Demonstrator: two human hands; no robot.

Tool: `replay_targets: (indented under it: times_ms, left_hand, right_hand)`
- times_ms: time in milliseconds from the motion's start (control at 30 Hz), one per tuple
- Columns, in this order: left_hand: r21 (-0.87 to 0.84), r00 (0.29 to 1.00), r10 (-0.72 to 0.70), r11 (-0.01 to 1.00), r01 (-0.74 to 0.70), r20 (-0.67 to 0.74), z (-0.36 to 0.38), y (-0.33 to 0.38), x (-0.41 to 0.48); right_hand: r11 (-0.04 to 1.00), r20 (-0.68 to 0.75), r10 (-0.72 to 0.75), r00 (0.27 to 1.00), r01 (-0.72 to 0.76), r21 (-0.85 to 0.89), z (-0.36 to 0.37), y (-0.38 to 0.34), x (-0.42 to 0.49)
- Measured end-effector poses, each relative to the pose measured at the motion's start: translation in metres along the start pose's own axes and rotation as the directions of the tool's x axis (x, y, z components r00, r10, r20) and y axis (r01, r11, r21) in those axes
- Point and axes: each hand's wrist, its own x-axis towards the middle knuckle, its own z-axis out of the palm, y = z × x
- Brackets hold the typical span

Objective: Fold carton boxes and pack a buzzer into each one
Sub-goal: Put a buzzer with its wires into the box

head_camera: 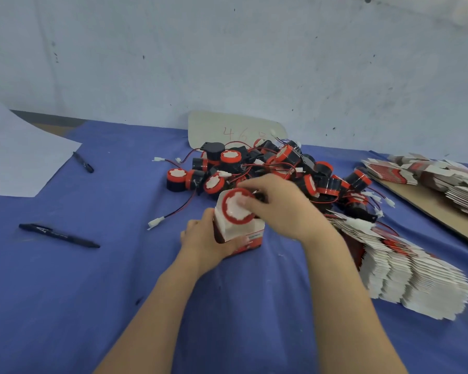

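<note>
A small red and white carton box (250, 234) stands upright on the blue cloth with its top open. My left hand (204, 240) grips its left side and front. A buzzer (234, 207) with a red rim and white face sits in the box's open top. My right hand (278, 203) holds that buzzer from the right, fingers curled round it. Behind lies a heap of several black and red buzzers (276, 168) with red and black wires. A fanned stack of flat cartons (405, 268) lies at the right.
Two black pens (58, 235) (83, 162) lie on the cloth at the left, near a white sheet of paper (16, 155). More flat cartons (438, 179) rest on a brown board (427, 203) at the far right. A pale card (235, 128) leans against the wall.
</note>
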Motion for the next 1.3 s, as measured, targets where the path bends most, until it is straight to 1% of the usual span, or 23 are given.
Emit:
replay_targets:
  times_ms: [100, 167, 233, 333, 400, 467, 533, 567, 633, 700, 767, 867, 933, 967, 1000, 1033, 1067, 1100, 1133, 1167, 1200, 1267, 1300]
  left_hand:
    - [-0.205, 0.994, 0.044, 0.978, -0.023, 0.097, -0.002, 0.000, -0.001]
    - [-0.222, 0.992, 0.066, 0.974, -0.040, 0.109, -0.003, -0.001, -0.002]
    - [-0.227, 0.992, 0.071, 0.973, -0.044, 0.109, -0.003, 0.000, -0.003]
    - [-0.254, 0.993, 0.075, 0.966, -0.048, 0.096, -0.004, -0.001, -0.004]
    - [-0.261, 0.992, 0.076, 0.964, -0.047, 0.104, -0.003, -0.001, -0.004]
    - [-0.249, 0.991, 0.075, 0.967, -0.045, 0.112, -0.003, 0.000, -0.004]
    - [-0.244, 0.992, 0.078, 0.968, -0.053, 0.095, 0.000, 0.000, -0.003]
    - [-0.241, 0.994, 0.077, 0.969, -0.055, 0.082, 0.000, 0.000, -0.002]
    - [-0.263, 0.995, 0.071, 0.963, -0.051, 0.065, 0.001, -0.001, 0.000]
    - [-0.381, 0.995, 0.069, 0.924, -0.038, 0.069, 0.002, -0.001, 0.000]
    - [-0.487, 0.997, 0.057, 0.873, -0.021, 0.058, 0.004, 0.001, 0.000]
    - [-0.580, 0.998, -0.042, 0.815, 0.007, -0.047, 0.008, 0.004, 0.002]
    - [-0.538, 0.988, -0.074, 0.843, -0.012, -0.137, 0.010, 0.004, 0.004]
    - [-0.481, 0.983, -0.065, 0.876, -0.026, -0.172, 0.011, 0.005, 0.003]
    - [-0.432, 0.978, -0.056, 0.901, -0.036, -0.199, 0.013, 0.005, 0.003]
    - [-0.405, 0.974, -0.054, 0.913, -0.040, -0.218, 0.014, 0.006, 0.002]
    - [-0.402, 0.972, -0.062, 0.915, -0.036, -0.228, 0.016, 0.007, 0.002]
    - [-0.411, 0.970, -0.078, 0.911, -0.024, -0.229, 0.018, 0.007, 0.003]
    - [-0.424, 0.970, -0.093, 0.906, -0.012, -0.225, 0.018, 0.008, 0.003]
    - [-0.433, 0.970, -0.100, 0.902, -0.007, -0.222, 0.019, 0.008, 0.003]
    - [-0.435, 0.969, -0.099, 0.901, -0.009, -0.224, 0.019, 0.008, 0.003]
    - [-0.425, 0.966, -0.095, 0.905, -0.016, -0.241, 0.020, 0.008, 0.002]
    - [-0.416, 0.963, -0.095, 0.909, -0.018, -0.250, 0.020, 0.008, 0.002]
  right_hand:
    - [0.995, 0.104, 0.088, 0.991, -0.091, 0.027, 0.017, 0.001, 0.005]
    - [0.987, 0.129, 0.161, 0.979, -0.159, -0.025, 0.026, 0.006, 0.009]
    - [0.974, 0.085, 0.220, 0.972, -0.214, -0.069, 0.035, 0.010, 0.014]
    - [0.972, 0.052, 0.235, 0.971, -0.233, -0.029, 0.054, 0.011, 0.015]
    - [0.964, 0.028, 0.260, 0.965, -0.258, -0.064, 0.069, 0.012, 0.011]
    - [0.946, -0.072, 0.304, 0.950, -0.310, -0.091, 0.077, 0.013, 0.005]
    - [0.923, -0.150, 0.326, 0.933, -0.349, -0.164, 0.078, 0.012, 0.001]
    - [0.906, -0.156, 0.333, 0.930, -0.362, -0.221, 0.077, 0.011, 0.000]
    - [0.877, -0.113, 0.337, 0.935, -0.356, -0.324, 0.072, 0.009, 0.000]
    - [0.871, -0.048, 0.322, 0.946, -0.316, -0.376, 0.069, 0.008, 0.001]
    - [0.895, 0.000, 0.321, 0.947, -0.304, -0.328, 0.066, 0.008, 0.002]
    - [0.951, 0.068, 0.286, 0.956, -0.275, -0.145, 0.061, 0.010, 0.003]
    - [0.967, 0.082, 0.253, 0.964, -0.254, 0.000, 0.057, 0.011, 0.002]
    - [0.967, 0.056, 0.242, 0.969, -0.245, 0.069, 0.055, 0.010, 0.000]
    - [0.963, -0.013, 0.238, 0.971, -0.235, 0.129, 0.051, 0.009, -0.002]
    - [0.960, -0.126, 0.246, 0.961, -0.224, 0.167, 0.046, 0.008, -0.003]
    - [0.963, -0.259, 0.253, 0.932, -0.216, 0.164, 0.040, 0.008, -0.003]
    - [0.967, -0.369, 0.254, 0.894, -0.228, 0.114, 0.033, 0.010, -0.003]
    - [0.962, -0.419, 0.255, 0.871, -0.272, 0.021, 0.025, 0.013, -0.003]
    - [0.936, -0.397, 0.282, 0.873, -0.341, -0.086, 0.016, 0.017, -0.004]
    - [0.899, -0.324, 0.344, 0.881, -0.409, -0.156, 0.008, 0.022, -0.005]
    - [0.856, -0.101, 0.473, 0.875, -0.483, -0.182, -0.002, 0.025, -0.009]
    - [0.856, 0.009, 0.490, 0.872, -0.480, -0.191, -0.004, 0.023, -0.012]
